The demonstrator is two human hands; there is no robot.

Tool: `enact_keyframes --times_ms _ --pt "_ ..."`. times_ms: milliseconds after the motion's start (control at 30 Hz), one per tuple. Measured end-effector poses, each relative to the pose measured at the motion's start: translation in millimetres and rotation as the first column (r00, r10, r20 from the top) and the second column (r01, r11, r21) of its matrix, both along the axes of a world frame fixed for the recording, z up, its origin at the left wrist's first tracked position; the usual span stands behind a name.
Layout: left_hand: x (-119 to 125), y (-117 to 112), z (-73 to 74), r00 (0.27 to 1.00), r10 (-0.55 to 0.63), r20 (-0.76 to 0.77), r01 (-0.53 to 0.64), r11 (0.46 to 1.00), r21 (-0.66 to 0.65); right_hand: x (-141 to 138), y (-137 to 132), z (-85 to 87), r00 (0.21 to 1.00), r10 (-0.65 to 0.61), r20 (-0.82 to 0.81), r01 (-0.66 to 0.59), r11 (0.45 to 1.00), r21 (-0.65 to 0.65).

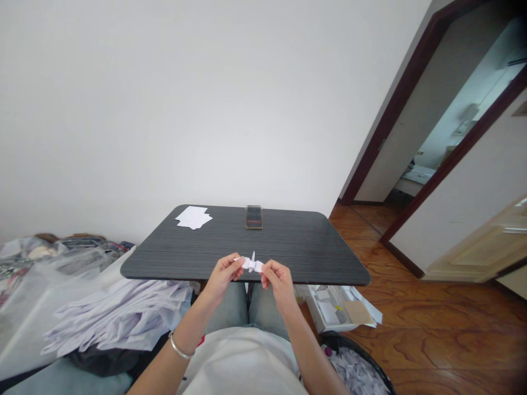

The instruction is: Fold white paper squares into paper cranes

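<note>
A small white folded paper figure (252,264) hangs between my two hands over the near edge of the dark table (296,247). My left hand (224,272) pinches its left end with thumb and fingers. My right hand (276,275) pinches its right end the same way. A thin point of the paper sticks up in the middle. A silver bangle (180,347) sits on my left wrist.
Loose white paper sheets (193,216) lie at the table's far left. A phone (254,216) stands at the far edge. A heap of pale cloth (119,315) lies to the left, an open box (335,310) and a bin of paper scraps (358,370) to the right. An open doorway (448,126) is at the right.
</note>
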State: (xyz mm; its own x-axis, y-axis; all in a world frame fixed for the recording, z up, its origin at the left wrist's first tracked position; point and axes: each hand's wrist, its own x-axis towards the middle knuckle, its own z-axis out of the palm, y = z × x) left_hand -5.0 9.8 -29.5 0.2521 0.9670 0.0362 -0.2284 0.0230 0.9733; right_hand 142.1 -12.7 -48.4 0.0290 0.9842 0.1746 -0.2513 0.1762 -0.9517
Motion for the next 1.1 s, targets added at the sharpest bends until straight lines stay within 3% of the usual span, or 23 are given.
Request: enact_keyframes --times_ms 500,767,1100 --pt "-0.6 0.1 2.9 0.999 -0.002 -0.039 0.002 1.0 0.011 2.1 1.1 -2.4 1.0 0.02 0.018 -0.02 1.0 0.016" --pt "-0.7 0.7 -0.1 0.995 -0.054 -0.083 0.052 0.998 -0.026 0.3 2.4 0.2 0.998 0.054 -0.024 -0.056 0.997 -0.058" --pt "2.0 2.6 0.0 0.998 -0.023 0.056 0.027 0.997 -0.072 -5.9 -3.4 3.2 0.994 0.11 -0.001 -0.109 0.993 -0.043"
